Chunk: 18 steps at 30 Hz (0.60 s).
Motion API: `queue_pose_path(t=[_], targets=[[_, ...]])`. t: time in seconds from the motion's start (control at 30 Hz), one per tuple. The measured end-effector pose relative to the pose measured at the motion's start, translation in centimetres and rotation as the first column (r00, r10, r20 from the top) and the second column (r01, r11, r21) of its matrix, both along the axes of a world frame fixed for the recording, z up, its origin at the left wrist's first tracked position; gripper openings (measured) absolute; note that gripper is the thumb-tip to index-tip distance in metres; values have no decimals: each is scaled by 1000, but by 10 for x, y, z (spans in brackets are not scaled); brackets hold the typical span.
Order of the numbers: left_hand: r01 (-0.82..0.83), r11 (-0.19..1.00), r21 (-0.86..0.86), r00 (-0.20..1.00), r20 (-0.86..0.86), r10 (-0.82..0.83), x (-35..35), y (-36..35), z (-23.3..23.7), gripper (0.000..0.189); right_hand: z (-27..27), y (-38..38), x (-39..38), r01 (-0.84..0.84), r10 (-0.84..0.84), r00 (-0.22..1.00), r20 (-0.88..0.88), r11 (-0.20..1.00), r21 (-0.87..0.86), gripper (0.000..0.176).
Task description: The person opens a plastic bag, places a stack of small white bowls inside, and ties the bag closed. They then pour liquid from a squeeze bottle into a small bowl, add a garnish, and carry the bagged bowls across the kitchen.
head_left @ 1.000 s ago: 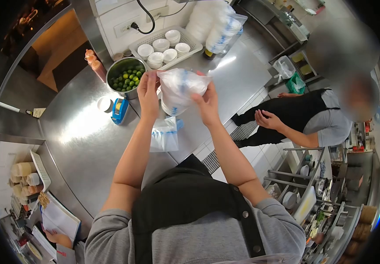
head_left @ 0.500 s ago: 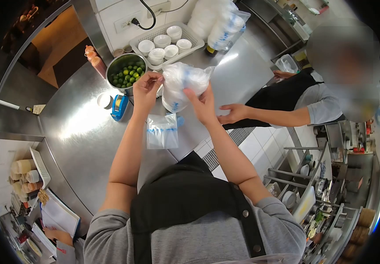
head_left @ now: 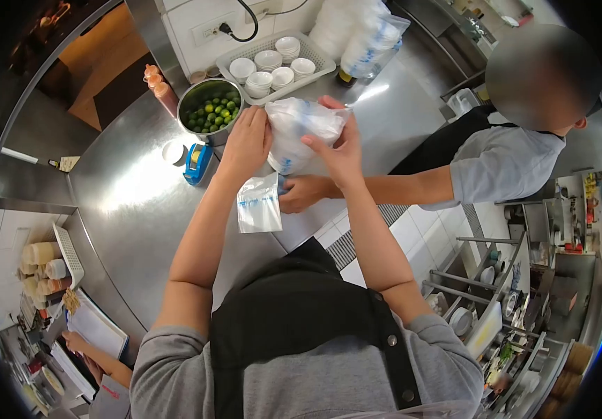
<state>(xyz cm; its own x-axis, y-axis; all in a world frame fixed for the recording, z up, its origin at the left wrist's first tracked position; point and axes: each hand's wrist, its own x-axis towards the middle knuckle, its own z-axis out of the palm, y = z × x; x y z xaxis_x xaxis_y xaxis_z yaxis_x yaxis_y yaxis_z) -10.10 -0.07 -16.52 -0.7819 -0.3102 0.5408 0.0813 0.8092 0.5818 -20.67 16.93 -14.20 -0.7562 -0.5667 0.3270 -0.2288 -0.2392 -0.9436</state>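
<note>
A bulging clear plastic bag point(head_left: 299, 133) with blue print, full of whitish contents I cannot make out, is between my two hands above the steel counter. My left hand point(head_left: 247, 143) is closed at its left edge, fingers pressed together. My right hand point(head_left: 343, 150) grips its right side, thumb in front and fingers behind. Just below lies a flat clear plastic bag point(head_left: 259, 204) with blue print. A co-worker's hand point(head_left: 304, 193) reaches under my right forearm to that flat bag's right edge, near something blue that is mostly hidden.
A steel pot of green citrus fruit point(head_left: 210, 110), a blue tape dispenser point(head_left: 197, 165) and a white dish point(head_left: 173, 152) stand left of my hands. Behind are a basket point(head_left: 326, 66) of small white bowls and more stuffed bags point(head_left: 370, 42). Orange squeeze bottles point(head_left: 161, 91) stand far left.
The co-worker's hand has moved left, under my right arm, to the flat bag. My left hand has turned from a pinch to closed fingers at the bulging bag's edge. The view has shifted slightly.
</note>
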Motion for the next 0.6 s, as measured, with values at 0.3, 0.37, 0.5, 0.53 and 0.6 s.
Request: queue_pose_path(t=[0.3,0.37,0.5,0.53,0.6], targets=[[31,970,-240,998,55,-18,6,-1,-1,18,-10,-6,5,51,-51,999,0,999,12,56],[74,969,-235,993,108,-49,10,-4,4,17,-11,-3,1,1,-2,1000,22,1000,29,55],[110,964,-243,969,240,-50,15,-5,-23,15,-13,-2,0,10,-11,1000,16,997,82,56],[90,985,-145,966,255,-50,18,-3,-30,14,-16,-1,0,13,-15,1000,28,996,89,56],[59,997,50,956,283,-71,24,2,-35,12,-17,-2,-3,12,-15,999,33,997,71,57]])
